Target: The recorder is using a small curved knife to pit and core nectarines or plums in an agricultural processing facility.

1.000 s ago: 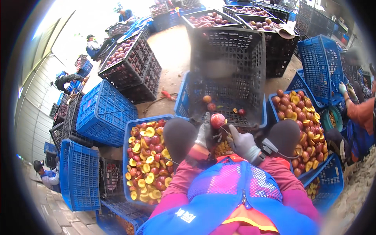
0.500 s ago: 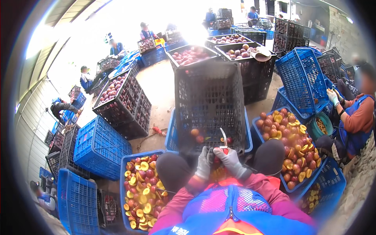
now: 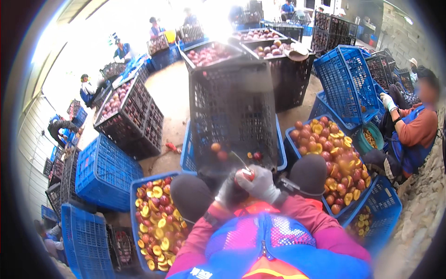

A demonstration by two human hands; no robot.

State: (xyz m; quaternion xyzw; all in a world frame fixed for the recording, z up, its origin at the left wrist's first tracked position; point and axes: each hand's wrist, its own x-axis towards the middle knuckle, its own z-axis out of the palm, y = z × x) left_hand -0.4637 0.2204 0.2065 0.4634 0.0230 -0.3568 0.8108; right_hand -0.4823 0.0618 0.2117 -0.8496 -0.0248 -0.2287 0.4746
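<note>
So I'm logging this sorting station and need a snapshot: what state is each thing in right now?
Left hand: gloved, closed around the red fruit.
Right hand: gloved, gripping a small knife, blade up.
Red fruit: held between both hands, mostly hidden.
Black crate: upright, nearly empty, a few fruits at the bottom.
Left blue crate: filled with halved and whole fruit.
Right blue crate: filled with mostly whole fruit.

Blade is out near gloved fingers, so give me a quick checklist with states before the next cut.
1. Fruit held between both hands: ok, red fruit sits at the fingertips.
2. Left hand gloved: ok.
3. Right hand gloved: ok.
4. Knife blade pointing away from the body: ok, it angles up and outward.
5. Fingers clear of the edge: cannot tell, too small.
6. Blue crate of cut halves within reach at the left knee: ok.
</note>
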